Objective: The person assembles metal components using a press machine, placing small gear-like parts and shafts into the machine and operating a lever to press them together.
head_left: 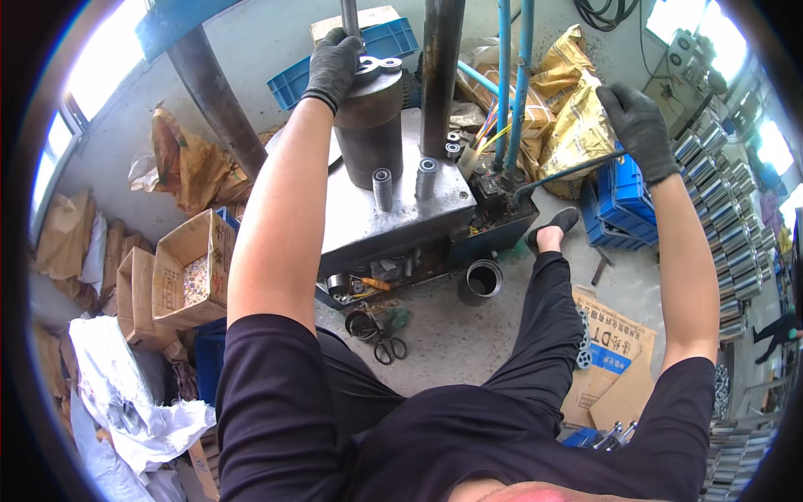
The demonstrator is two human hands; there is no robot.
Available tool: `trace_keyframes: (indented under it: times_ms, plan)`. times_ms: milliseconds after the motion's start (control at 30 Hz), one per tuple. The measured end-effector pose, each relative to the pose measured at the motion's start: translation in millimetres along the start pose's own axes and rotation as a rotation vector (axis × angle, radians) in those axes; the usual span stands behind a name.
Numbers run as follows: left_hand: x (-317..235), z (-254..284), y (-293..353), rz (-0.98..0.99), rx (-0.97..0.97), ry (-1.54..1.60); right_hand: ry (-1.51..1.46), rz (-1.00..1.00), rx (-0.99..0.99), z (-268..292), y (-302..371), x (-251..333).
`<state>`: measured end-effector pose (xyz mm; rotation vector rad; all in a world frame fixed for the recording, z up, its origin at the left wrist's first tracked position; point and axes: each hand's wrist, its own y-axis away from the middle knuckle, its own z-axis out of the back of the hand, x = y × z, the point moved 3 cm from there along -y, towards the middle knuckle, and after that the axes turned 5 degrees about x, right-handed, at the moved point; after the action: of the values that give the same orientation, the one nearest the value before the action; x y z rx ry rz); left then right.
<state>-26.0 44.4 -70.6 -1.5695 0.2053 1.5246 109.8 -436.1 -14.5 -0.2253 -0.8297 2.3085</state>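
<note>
My left hand, in a dark grey glove, is closed around the lower end of an upright metal rod. It sits over a thick dark steel cylinder on the press table. On the cylinder's top, beside my fingers, lies a small metal part with round holes. Two short ribbed metal sleeves, one left and one right, stand on the table near the cylinder. Off to the right, my gloved right hand is curled over the end of a long dark lever; its fingertips are partly hidden.
Dark press columns and blue pipes rise behind the table. Blue crates and a hammer are at right. An open metal cylinder and scissors lie on the floor. Cardboard boxes stand at left.
</note>
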Motion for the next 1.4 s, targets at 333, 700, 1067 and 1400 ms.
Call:
trace_keyframes:
  times_ms: [333, 700, 1067, 1400]
  plan:
    - [-14, 12, 10, -0.523, -0.389, -0.305, 0.054, -0.071, 0.109, -9, -33, -1]
    - [-41, -4, 38, -0.175, -0.434, -0.232, 0.019, -0.113, 0.061, -8, -25, -4]
    - [-175, -50, 216, -0.719, 0.250, 0.742, 0.238, 0.153, 0.058, -5, -13, -35]
    - [-166, 8, 223, -1.247, 0.861, 0.493, 0.408, 0.500, 0.110, -16, 19, -22]
